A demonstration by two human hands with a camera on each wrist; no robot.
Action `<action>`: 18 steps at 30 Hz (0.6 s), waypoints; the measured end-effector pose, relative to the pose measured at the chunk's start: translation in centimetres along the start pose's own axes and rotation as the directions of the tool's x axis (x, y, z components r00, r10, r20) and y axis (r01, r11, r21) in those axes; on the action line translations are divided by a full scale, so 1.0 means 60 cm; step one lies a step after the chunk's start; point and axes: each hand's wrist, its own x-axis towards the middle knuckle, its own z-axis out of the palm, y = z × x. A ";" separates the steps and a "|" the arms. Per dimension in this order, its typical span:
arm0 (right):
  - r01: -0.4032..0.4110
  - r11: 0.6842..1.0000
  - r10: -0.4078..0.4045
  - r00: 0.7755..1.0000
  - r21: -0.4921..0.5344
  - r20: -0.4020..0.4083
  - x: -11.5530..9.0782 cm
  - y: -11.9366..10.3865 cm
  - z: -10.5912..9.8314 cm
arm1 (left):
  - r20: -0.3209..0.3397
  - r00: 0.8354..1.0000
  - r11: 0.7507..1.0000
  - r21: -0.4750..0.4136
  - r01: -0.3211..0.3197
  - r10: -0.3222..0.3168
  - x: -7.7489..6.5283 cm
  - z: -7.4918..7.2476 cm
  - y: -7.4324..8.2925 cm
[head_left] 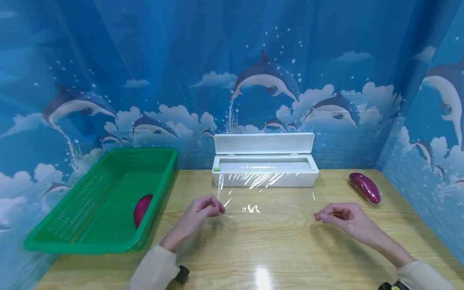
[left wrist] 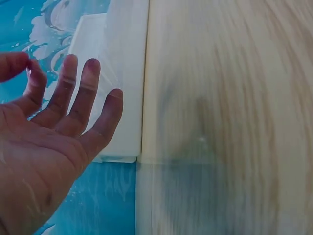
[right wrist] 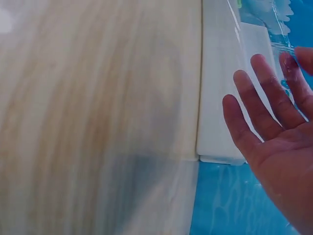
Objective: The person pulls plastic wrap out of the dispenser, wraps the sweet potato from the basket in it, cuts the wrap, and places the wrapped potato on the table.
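Note:
A sheet of clear cling film [head_left: 255, 180] stretches from a white dispenser box [head_left: 268, 179] toward me, low over the table. My left hand [head_left: 197, 215] pinches its left corner between thumb and index finger. The right corner is pinched the same way by my right hand [head_left: 349, 221]. In the left wrist view, the other fingers [left wrist: 88, 88] of that hand are spread; so are the other fingers [right wrist: 259, 98] in the right wrist view. The box lid [head_left: 264, 143] stands raised, and a small green piece [head_left: 216, 169] sits at its left end.
At the right, a long purple vegetable [head_left: 365, 188] with a shiny film-like covering lies on the wooden table [head_left: 275, 249]. A green basket [head_left: 170, 177] at the left holds another purple item [head_left: 142, 210], partly hidden by the rim. A dolphin-print curtain [head_left: 203, 48] hangs behind.

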 end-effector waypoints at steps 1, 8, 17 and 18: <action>-0.001 1.000 0.001 1.000 -0.025 -0.003 -0.001 0.002 0.003 | 0.011 1.000 1.000 0.019 -0.002 0.002 0.000 0.000 -0.002; -0.105 0.981 0.097 0.993 -0.162 -0.060 0.001 0.000 0.021 | 0.053 0.997 0.975 0.220 0.044 -0.057 0.008 0.006 -0.012; -0.219 0.958 0.206 0.975 -0.183 -0.086 0.013 -0.005 0.032 | 0.160 0.987 0.929 0.365 -0.058 -0.001 0.004 0.009 -0.017; -0.217 0.958 0.204 0.975 -0.189 -0.087 0.013 -0.004 0.033 | 0.167 0.986 0.925 0.375 -0.067 0.004 0.003 0.009 -0.017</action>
